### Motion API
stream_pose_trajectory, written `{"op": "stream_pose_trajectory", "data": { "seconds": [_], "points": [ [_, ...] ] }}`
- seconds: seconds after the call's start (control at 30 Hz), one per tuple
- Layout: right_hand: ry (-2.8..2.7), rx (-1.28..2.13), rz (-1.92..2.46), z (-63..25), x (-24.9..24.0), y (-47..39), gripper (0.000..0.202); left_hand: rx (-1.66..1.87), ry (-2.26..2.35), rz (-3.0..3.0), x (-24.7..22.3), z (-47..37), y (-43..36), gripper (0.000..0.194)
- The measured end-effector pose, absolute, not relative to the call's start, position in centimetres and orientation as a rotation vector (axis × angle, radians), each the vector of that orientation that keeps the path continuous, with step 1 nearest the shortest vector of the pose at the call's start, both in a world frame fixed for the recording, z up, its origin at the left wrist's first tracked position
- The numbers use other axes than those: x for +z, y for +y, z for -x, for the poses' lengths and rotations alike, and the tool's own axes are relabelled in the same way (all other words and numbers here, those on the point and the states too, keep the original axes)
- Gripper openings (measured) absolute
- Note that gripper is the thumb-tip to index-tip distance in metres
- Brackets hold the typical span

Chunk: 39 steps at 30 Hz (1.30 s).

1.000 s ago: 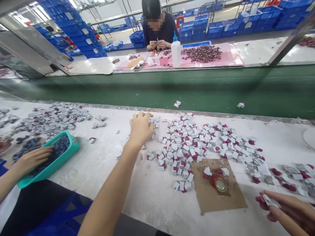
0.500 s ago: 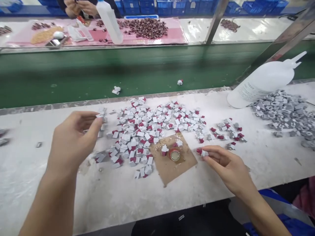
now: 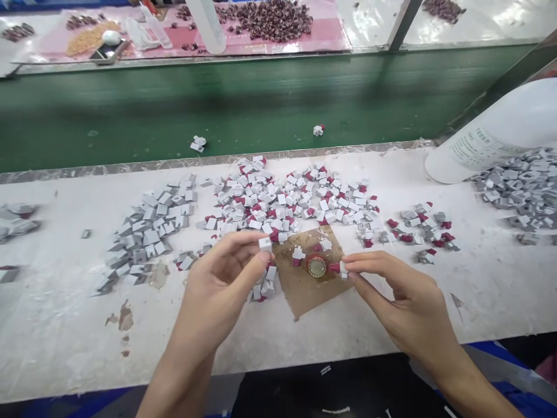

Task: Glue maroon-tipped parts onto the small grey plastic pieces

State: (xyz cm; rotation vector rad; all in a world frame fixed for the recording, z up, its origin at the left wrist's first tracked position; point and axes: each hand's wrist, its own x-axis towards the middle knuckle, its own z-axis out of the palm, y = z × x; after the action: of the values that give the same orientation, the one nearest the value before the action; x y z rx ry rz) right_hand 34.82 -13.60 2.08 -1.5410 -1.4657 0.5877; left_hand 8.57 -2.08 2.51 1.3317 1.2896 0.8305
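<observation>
Between the thumb and fingertips of my left hand (image 3: 228, 278) is a light grey block (image 3: 265, 244), held at the left edge of a brown card (image 3: 304, 296). My right hand (image 3: 400, 302) pinches a white and dark red piece (image 3: 343, 269) by its white end, with the red end pointing left over the card's right side. A small round cap (image 3: 317, 266) with a red rim lies on the card, holding a yellowish substance. Two white and red pieces lie beside the cap, one to its left (image 3: 298, 254) and one above it (image 3: 324, 244).
Behind the card spreads a pile of white and red pieces (image 3: 278, 200). Grey blocks (image 3: 152, 229) lie at left, more (image 3: 528, 188) at far right by a leaning white bottle (image 3: 483, 142). A green strip (image 3: 261, 104) runs beyond the table.
My left hand has moved right from the grey blocks to the card and now shows a grey block. My right hand has brought its piece left, near the cap. The view has shifted.
</observation>
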Motion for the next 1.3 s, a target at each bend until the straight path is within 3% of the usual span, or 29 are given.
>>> {"op": "stream_pose_trajectory", "data": {
  "seconds": [0.4, 0.7, 0.93, 1.3],
  "points": [
    [-1.543, 0.661, 1.485, -33.7, 2.3, -12.1, 0.025, 0.733, 1.146, -1.347, 3.0, -11.5, -2.4, 0.009],
    [-1.004, 0.949, 1.409, -33.9, 3.8, -10.8, 0.013, 0.671, 1.049, -1.255, 3.6, -13.3, -2.3, 0.011],
    [-0.925, 0.988, 1.372, -33.5, 3.3, -10.1, 0.006, 0.652, 0.992, -1.206, 3.9, -14.5, -2.5, 0.010],
    [-1.107, 0.902, 1.374, -33.4, 3.1, -10.4, 0.029, 0.678, 0.976, -1.407, 3.5, -14.5, -3.1, 0.012]
  ]
}}
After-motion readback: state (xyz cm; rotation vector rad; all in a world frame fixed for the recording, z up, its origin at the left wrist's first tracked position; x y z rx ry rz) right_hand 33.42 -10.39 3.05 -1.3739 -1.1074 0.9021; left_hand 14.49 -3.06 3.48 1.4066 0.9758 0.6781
